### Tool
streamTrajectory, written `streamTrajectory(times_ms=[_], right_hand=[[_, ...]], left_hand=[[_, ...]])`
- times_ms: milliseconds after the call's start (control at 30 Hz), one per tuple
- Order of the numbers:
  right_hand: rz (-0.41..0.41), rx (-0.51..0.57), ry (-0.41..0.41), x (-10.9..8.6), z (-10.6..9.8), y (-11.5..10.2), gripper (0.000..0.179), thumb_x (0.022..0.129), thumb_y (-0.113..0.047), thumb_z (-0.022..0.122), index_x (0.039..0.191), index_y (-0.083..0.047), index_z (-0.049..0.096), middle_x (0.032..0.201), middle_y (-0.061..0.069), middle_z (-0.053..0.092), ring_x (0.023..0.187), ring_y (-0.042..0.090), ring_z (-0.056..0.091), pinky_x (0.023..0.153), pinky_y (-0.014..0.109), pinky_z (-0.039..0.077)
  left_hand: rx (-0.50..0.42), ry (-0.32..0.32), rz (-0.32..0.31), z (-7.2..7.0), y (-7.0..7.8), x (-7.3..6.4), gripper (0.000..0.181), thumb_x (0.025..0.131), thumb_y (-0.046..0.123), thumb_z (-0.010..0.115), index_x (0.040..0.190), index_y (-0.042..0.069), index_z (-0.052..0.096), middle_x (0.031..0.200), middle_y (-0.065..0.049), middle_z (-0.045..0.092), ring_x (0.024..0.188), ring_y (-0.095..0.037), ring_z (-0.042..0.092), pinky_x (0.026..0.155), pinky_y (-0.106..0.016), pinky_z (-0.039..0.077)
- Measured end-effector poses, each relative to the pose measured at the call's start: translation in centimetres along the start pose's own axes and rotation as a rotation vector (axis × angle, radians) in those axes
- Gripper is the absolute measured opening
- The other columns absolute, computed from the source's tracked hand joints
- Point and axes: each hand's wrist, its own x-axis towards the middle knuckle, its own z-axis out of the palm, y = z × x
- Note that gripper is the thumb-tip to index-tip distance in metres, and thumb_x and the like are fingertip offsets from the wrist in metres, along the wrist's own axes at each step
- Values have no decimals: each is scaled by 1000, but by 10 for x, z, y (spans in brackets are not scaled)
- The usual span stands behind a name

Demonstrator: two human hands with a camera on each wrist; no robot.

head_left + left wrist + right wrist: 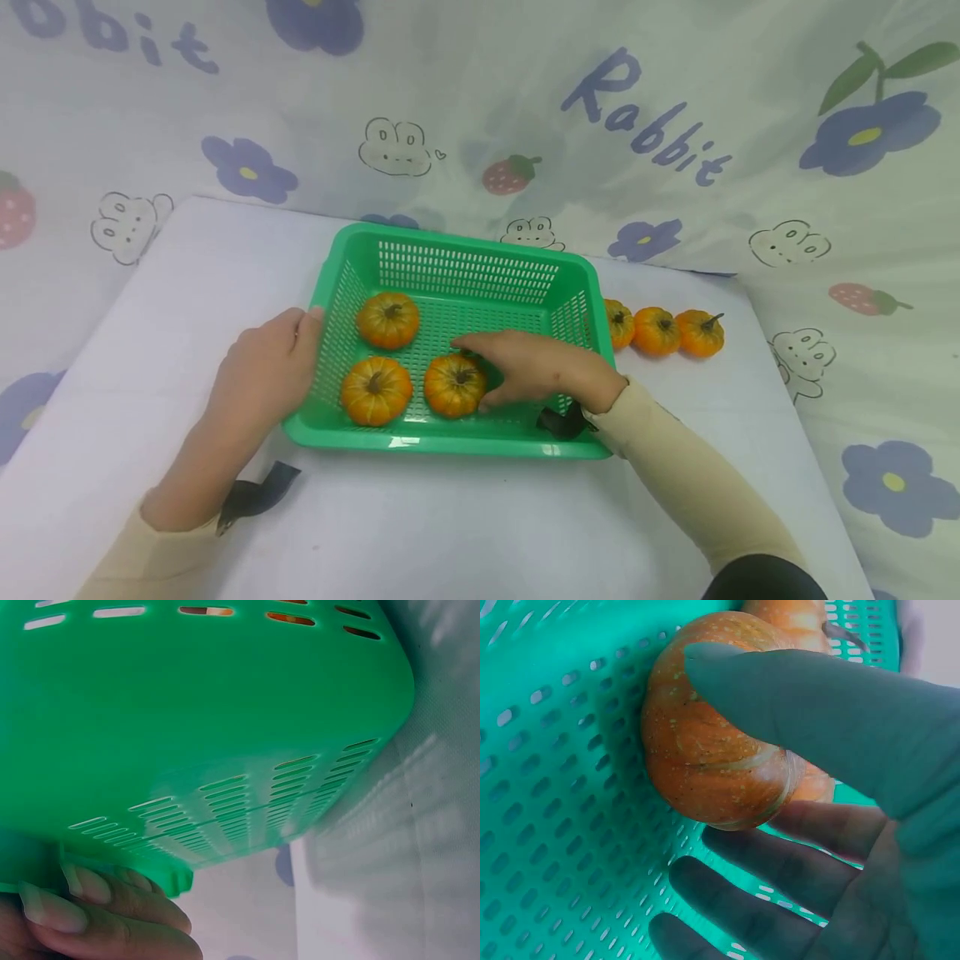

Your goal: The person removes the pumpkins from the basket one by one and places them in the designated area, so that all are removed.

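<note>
A green plastic basket [465, 447] with slotted walls stands on the white table. My left hand [264, 367] grips its left rim; in the left wrist view, the fingers [112, 915] hook under that rim. Inside lie three small orange pumpkins: one at the back left [388, 321], one at the front left [377, 392], and one nearer the middle [454, 386]. My right hand [536, 367] reaches into the basket around the middle pumpkin. In the right wrist view, the thumb [795, 705] overlaps this pumpkin [712, 750], while the other fingers spread out beside it.
Three more orange pumpkins [657, 331] sit in a row on the table [480, 533], just right of the basket. Behind the table hangs a pale cloth [465, 100] printed with rabbits, flowers and strawberries. Black straps [262, 492] hang at both wrists.
</note>
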Motion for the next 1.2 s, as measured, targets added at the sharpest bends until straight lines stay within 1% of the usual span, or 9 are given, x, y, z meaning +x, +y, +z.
streamTrajectory(times_ms=[233, 533, 633, 800, 900, 1067, 1200], right_hand=[[1, -12, 6, 2, -1, 1, 78, 91, -26, 85, 157, -13, 45, 154, 2, 53, 139, 20, 51, 115, 38, 39], [5, -29, 34, 1, -1, 2, 71, 89, -30, 86, 150, -15, 53, 142, 1, 63, 125, 18, 60, 109, 37, 46], [0, -27, 31, 2, 0, 2, 72, 89, -30, 86, 151, -14, 52, 143, 1, 62, 126, 17, 60, 109, 37, 46], [-12, -21, 13, 2, 1, 1, 87, 88, -31, 87, 160, -17, 40, 153, 1, 55, 134, 17, 54, 112, 37, 43], [-28, -21, 9, 2, 1, 1, 93, 88, -32, 88, 163, -20, 35, 158, -1, 49, 139, 17, 50, 115, 37, 40], [-51, -48, 11, 5, 2, 1, 92, 87, -37, 88, 163, -23, 37, 161, -4, 45, 143, 18, 45, 117, 37, 36], [-71, -53, 12, 6, 4, 1, 88, 87, -36, 88, 161, -22, 41, 159, -5, 47, 144, 19, 45, 117, 37, 36]], left_hand=[[-2, 8, 3, 0, -1, 0, 62, 111, 55, 16, 92, 7, 49, 68, -10, 46, 58, -27, 48, 50, -36, 39], [-3, -7, -5, 1, -1, 1, 61, 111, 54, 16, 94, 6, 50, 68, -10, 46, 58, -27, 49, 50, -37, 39], [-2, -6, -7, 2, -2, 1, 60, 112, 53, 17, 93, 6, 50, 68, -10, 46, 58, -27, 49, 50, -37, 39], [-6, -9, -7, 3, -2, 1, 59, 112, 52, 17, 93, 6, 50, 68, -10, 46, 58, -26, 48, 50, -36, 39], [-4, -4, -5, 2, -2, 1, 60, 112, 53, 17, 93, 6, 50, 68, -10, 46, 58, -27, 48, 50, -37, 39], [-2, -1, -3, 2, -2, 2, 61, 111, 54, 16, 92, 6, 49, 68, -10, 46, 58, -27, 48, 50, -37, 39], [-3, -3, 0, 2, -2, 2, 61, 111, 54, 16, 92, 6, 49, 68, -10, 46, 57, -27, 48, 50, -37, 39]])
